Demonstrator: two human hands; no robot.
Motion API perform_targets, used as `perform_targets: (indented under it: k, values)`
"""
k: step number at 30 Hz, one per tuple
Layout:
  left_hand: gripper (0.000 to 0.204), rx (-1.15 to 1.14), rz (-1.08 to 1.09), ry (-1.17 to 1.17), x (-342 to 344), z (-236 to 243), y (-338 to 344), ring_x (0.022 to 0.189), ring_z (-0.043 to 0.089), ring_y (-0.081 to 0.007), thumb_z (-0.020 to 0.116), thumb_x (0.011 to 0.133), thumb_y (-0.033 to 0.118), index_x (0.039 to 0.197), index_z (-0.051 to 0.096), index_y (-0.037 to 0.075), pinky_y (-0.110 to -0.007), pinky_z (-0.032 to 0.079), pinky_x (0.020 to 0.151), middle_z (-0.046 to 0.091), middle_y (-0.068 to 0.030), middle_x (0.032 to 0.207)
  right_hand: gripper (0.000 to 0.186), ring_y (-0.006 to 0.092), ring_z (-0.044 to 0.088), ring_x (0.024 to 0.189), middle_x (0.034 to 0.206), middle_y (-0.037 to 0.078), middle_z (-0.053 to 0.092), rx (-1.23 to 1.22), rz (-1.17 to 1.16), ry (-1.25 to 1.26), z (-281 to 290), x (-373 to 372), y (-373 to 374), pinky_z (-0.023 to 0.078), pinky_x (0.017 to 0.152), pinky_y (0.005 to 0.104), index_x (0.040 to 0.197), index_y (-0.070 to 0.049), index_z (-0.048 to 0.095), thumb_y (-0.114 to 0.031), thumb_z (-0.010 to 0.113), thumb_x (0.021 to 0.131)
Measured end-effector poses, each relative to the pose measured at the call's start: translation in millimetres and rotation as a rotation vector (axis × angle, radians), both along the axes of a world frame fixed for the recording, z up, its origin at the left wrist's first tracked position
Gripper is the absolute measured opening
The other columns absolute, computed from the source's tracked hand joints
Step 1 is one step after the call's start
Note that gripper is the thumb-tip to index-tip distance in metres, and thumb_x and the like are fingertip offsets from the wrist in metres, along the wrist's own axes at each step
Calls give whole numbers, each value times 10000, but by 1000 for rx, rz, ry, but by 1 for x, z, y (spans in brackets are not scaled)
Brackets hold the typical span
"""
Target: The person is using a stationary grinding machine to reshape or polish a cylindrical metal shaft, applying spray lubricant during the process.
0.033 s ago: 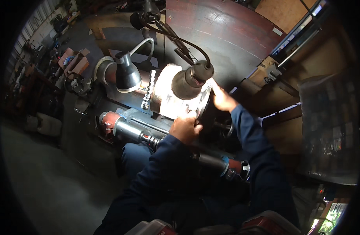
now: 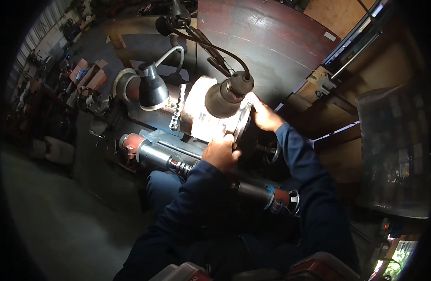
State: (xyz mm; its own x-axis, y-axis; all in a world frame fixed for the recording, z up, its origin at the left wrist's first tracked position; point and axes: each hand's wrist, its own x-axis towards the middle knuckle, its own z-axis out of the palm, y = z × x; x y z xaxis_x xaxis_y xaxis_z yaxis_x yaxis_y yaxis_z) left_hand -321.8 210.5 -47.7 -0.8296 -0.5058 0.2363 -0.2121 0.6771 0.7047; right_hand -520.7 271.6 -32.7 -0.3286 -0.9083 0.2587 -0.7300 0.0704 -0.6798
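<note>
Flanking a metal ring (image 2: 244, 124) at the right end of a brightly lit cylinder (image 2: 201, 110), the two hands work under a brown gooseneck lamp (image 2: 222, 99). A pale label (image 2: 330, 36) sits on the dark-red panel (image 2: 271, 23) beyond, its print too small to read, and a reddish mark on the lamp's housing is likewise illegible. To the far left, an open cardboard box (image 2: 98, 77) with spread flaps holds something bluish that is hard to make out. The left hand (image 2: 220, 153) is at the ring's lower edge, knuckles folded and fingertips hidden; I cannot tell whether they clamp it. The right hand (image 2: 266, 115) is at the upper rim, its fingers partly behind the lampshade and washed out by glare, so their closure cannot be told either. Glare also blanks the cylinder's surface, and red-and-grey objects (image 2: 318, 271) are cut off along the bottom.
</note>
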Motion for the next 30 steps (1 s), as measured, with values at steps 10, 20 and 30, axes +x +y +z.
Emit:
perform_targets:
  k: [10,20,30]
  values:
    - [202,14,-20,-29,-2,-7,2,711,657,-390,656,823,239,860,672,41,-459,531,691,652,-200,723,403,386,595,1030,1081,174,597,-157,30,174,-13,1,6,481,892,411,1156,-68,483,93,404,795]
    - [272,18,88,97,-9,0,4,655,645,-380,656,849,288,819,673,18,-448,523,655,638,-202,682,369,406,608,986,1078,140,612,-143,10,319,-10,7,10,518,762,456,1130,-107,505,63,460,806]
    - [232,-10,-15,-288,8,-7,0,789,665,-380,693,785,228,861,667,11,-453,535,729,668,-205,790,293,183,562,1027,1081,123,639,225,65,-194,-24,-34,-11,432,949,351,1111,-71,541,50,529,844]
